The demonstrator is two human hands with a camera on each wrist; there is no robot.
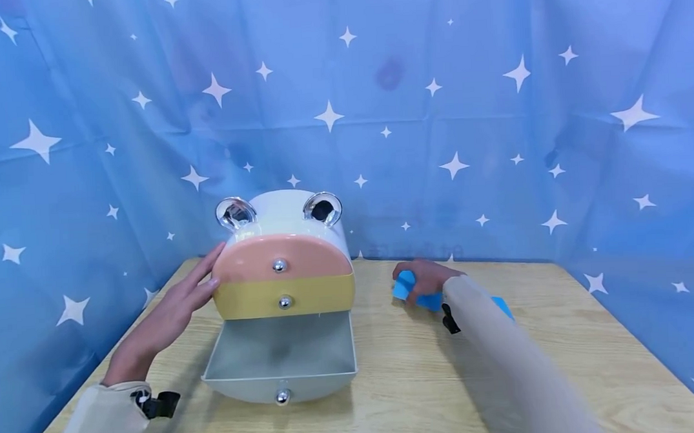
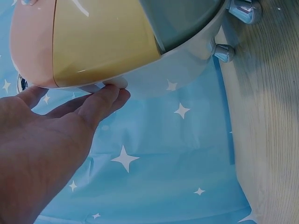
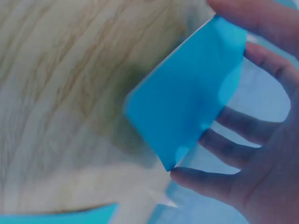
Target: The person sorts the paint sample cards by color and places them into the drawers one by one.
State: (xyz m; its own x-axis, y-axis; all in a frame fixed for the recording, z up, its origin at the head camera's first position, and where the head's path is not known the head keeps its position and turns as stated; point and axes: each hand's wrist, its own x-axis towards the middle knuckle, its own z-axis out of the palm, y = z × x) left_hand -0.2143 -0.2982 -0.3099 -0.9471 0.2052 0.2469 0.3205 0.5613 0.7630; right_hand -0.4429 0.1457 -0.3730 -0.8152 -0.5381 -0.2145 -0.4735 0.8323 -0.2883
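Note:
A frog-shaped drawer box [image 1: 283, 213] with a white top and shiny ringed eyes stands left of the middle in the head view. Its pink and yellow drawers are closed, while the grey-green bottom drawer [image 1: 244, 389] is pulled out, with its bare inside showing. My left hand [image 1: 173, 308] rests its extended fingers against the box's left side. Over on the right, my right hand [image 1: 425, 277] holds a flat blue card [image 3: 187, 98] by its edges between thumb and fingers, tilted above the tabletop. The left wrist view shows the left fingertips [image 2: 110, 93] touching the white side.
More blue shows on the table [image 1: 388, 363]: a piece [image 1: 429, 302] below the right hand and another blue card [image 1: 502, 306] partly behind the right forearm. A blue curtain [image 1: 389, 111] with white stars stands behind the table and along both sides.

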